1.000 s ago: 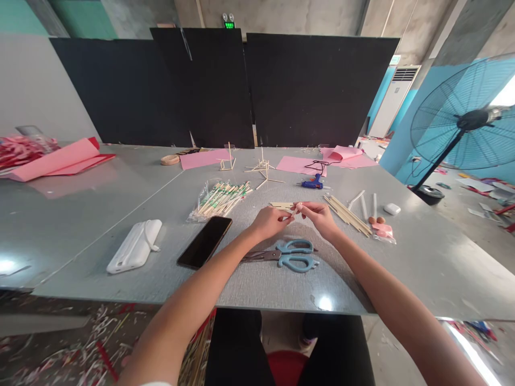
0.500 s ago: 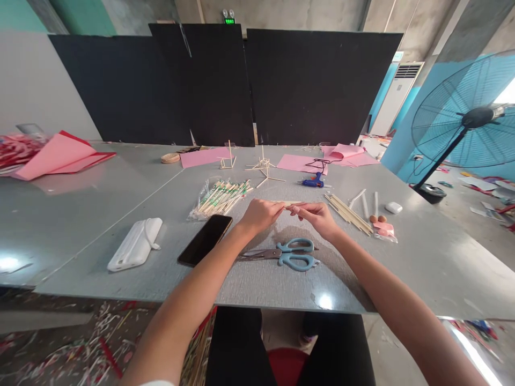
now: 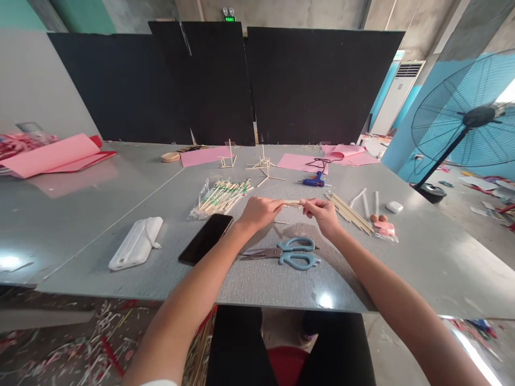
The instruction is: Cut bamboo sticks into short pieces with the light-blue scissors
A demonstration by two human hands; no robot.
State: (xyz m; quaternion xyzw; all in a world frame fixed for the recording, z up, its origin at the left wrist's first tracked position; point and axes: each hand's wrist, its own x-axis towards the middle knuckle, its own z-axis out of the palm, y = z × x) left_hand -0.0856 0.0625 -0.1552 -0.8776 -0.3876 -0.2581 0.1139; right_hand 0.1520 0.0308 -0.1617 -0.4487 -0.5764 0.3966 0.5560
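Note:
Between my two hands lie a few short wooden sticks (image 3: 292,203), held level just above the table. My left hand (image 3: 260,210) is closed on their left end, and my right hand (image 3: 321,213) pinches the right end. How many sticks there are I cannot tell. Blue-handled scissors (image 3: 298,253) rest on the table below my hands, blades pointing left. A bag of chopsticks in green-printed wrappers (image 3: 225,194) sits beyond my left hand. Loose bare sticks (image 3: 349,213) lie to the right of my right hand.
A black phone (image 3: 205,238) and a white power bank (image 3: 135,244) lie left. Behind the hands are stick frames (image 3: 265,167), a blue glue gun (image 3: 314,180) and pink sheets (image 3: 295,162). Small balls, a pink packet (image 3: 385,229) and a white case (image 3: 394,207) sit right. A fan (image 3: 475,118) stands beyond.
My right hand has shifted slightly right and its fingers have curled into a pinch. More of the sticks shows between my hands. At far left, the pink sheet has changed shape.

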